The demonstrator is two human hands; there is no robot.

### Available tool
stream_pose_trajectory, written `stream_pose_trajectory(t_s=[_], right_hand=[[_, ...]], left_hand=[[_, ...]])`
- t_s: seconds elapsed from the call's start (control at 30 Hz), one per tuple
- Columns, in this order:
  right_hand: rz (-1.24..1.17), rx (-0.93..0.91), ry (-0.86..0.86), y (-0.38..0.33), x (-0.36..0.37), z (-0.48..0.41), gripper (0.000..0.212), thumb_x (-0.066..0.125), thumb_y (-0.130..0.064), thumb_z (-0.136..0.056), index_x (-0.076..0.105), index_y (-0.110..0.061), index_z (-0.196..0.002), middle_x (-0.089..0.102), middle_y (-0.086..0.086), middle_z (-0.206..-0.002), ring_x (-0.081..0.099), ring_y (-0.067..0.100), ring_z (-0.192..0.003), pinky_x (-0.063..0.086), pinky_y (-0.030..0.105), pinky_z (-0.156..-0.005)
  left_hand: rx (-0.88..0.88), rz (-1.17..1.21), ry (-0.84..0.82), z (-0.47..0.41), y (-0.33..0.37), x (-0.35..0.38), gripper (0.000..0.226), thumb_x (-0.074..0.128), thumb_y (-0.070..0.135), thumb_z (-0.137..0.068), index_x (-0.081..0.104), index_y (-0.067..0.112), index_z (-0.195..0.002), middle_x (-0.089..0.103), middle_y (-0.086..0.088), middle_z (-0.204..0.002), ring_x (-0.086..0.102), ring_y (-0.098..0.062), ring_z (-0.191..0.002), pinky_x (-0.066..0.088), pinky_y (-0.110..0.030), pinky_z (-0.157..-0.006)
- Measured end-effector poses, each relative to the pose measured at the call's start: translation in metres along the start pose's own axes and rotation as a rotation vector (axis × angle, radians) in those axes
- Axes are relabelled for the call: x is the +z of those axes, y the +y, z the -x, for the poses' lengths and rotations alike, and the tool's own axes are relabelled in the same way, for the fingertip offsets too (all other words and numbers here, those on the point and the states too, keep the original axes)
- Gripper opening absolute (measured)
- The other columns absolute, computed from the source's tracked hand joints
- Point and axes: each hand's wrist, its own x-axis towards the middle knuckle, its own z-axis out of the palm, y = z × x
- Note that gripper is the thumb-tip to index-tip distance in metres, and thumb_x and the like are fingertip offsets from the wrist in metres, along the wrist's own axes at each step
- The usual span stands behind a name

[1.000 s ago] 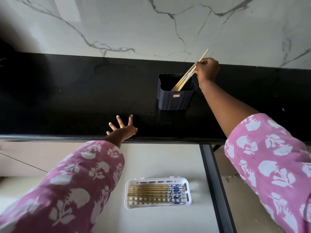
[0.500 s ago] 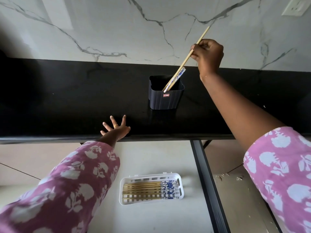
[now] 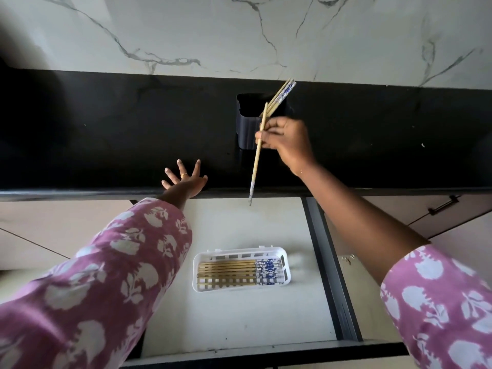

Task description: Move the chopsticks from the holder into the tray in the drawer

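Observation:
My right hand point(image 3: 286, 141) pinches one wooden chopstick point(image 3: 256, 162) in front of the dark holder point(image 3: 246, 127) on the black counter; its patterned end points down toward the open drawer. A few chopsticks point(image 3: 279, 98) lean in the holder, blue-patterned ends up. The white slotted tray point(image 3: 241, 286) lies in the drawer with several chopsticks point(image 3: 229, 271) laid side by side, patterned ends to the right. My left hand point(image 3: 185, 179) rests flat on the counter's front edge, fingers spread.
The black counter point(image 3: 106, 134) runs across the view under a white marble wall point(image 3: 239, 33). The open drawer point(image 3: 239, 320) has a pale floor and a dark right rail point(image 3: 330, 275). A closed drawer with a dark handle point(image 3: 443, 205) sits at right.
My right hand has drawn one chopstick out of the holder and swung it down toward me, patterned end low. The view tilted down, showing more drawer. My left hand stayed put.

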Motion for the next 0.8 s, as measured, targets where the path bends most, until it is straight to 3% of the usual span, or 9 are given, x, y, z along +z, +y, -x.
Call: stream_pose_trajectory(t_s=[0.13, 0.33, 0.47, 0.67, 0.8], right_hand=[[0.108, 0.055, -0.158, 0.033, 0.025, 0.021, 0.014, 0.067, 0.009, -0.079, 0.063, 0.007, -0.093, 0.067, 0.015, -0.078, 0.063, 0.001, -0.052, 0.057, 0.020, -0.062], [0.480, 0.001, -0.407, 0.078, 0.066, 0.061, 0.012, 0.070, -0.004, -0.078, 0.070, 0.002, -0.088, 0.073, 0.020, -0.082, 0.068, 0.024, -0.072, 0.050, 0.029, -0.070], [0.697, -0.005, -0.611, 0.111, 0.089, 0.096, 0.015, 0.062, -0.011, -0.085, 0.069, -0.004, -0.096, 0.073, 0.018, -0.091, 0.067, 0.030, -0.086, 0.050, 0.033, -0.077], [1.005, -0.132, -0.848, 0.155, 0.114, 0.132, 0.019, 0.044, -0.004, -0.089, 0.061, -0.005, -0.098, 0.067, 0.024, -0.092, 0.065, 0.038, -0.084, 0.050, 0.039, -0.069], [1.117, -0.170, -0.943, 0.169, 0.123, 0.143, 0.024, 0.044, 0.002, -0.087, 0.058, -0.003, -0.106, 0.068, 0.022, -0.101, 0.066, 0.038, -0.093, 0.051, 0.039, -0.074]], left_hand=[[0.005, 0.010, 0.011, 0.002, -0.002, 0.001, 0.054, 0.021, 0.059, -0.093, -0.002, 0.052, -0.142, -0.019, 0.004, -0.156, -0.020, -0.040, -0.140, -0.006, -0.057, -0.111], [0.011, 0.040, 0.020, 0.006, 0.000, -0.001, 0.054, 0.023, 0.055, -0.095, -0.001, 0.050, -0.143, -0.021, 0.004, -0.155, -0.021, -0.038, -0.139, -0.007, -0.056, -0.111], [0.017, 0.039, 0.017, 0.008, 0.002, -0.003, 0.053, 0.022, 0.053, -0.097, -0.003, 0.048, -0.143, -0.022, 0.003, -0.155, -0.021, -0.039, -0.139, -0.006, -0.056, -0.111], [-0.001, 0.042, 0.019, 0.008, 0.005, -0.003, 0.053, 0.022, 0.053, -0.097, -0.003, 0.048, -0.143, -0.020, 0.003, -0.155, -0.020, -0.040, -0.139, -0.005, -0.057, -0.110], [-0.010, 0.035, 0.015, 0.007, 0.005, -0.004, 0.053, 0.022, 0.054, -0.096, -0.003, 0.049, -0.143, -0.020, 0.003, -0.155, -0.020, -0.041, -0.139, -0.005, -0.058, -0.110]])
